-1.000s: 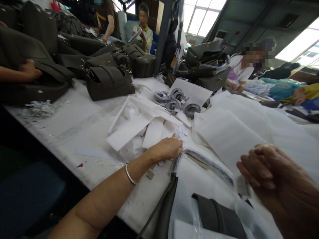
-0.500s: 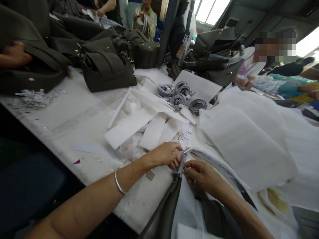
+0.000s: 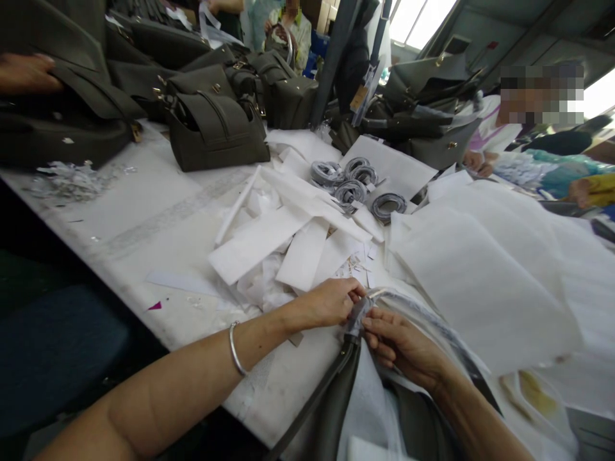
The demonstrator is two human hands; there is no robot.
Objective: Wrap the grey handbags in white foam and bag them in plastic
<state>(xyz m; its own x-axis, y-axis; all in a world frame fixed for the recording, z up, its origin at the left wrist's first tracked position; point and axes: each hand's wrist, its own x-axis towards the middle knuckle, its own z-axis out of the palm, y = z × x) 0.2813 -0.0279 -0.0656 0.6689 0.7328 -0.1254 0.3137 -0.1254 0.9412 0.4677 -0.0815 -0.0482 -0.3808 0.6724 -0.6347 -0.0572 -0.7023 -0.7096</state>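
A dark olive handbag (image 3: 336, 400) stands at the table's near edge in front of me. Its arched handle (image 3: 416, 306) is wrapped in clear plastic film (image 3: 356, 318). My left hand (image 3: 331, 303), with a silver bangle on the wrist, pinches the film at the handle's left end. From the other side, my right hand (image 3: 401, 342) has its thumb and index finger closed on the same wrapped end, its other fingers curled below. A thin white sheet (image 3: 362, 400) lies along the bag's side beneath the handle. A dark strap (image 3: 307, 403) runs down to the left.
White foam sheets (image 3: 264, 246) lie heaped ahead, with coiled wrapped straps (image 3: 350, 192) behind them. A larger foam stack (image 3: 485, 269) is at the right. Finished-looking handbags (image 3: 218, 131) line the back left. A co-worker's hand (image 3: 26, 73) touches a bag there; other people stand further back.
My view has shifted slightly, so the table appears further right. My left fingers have moved up closer to the handle's top, while both hands stay on the wrapped end.
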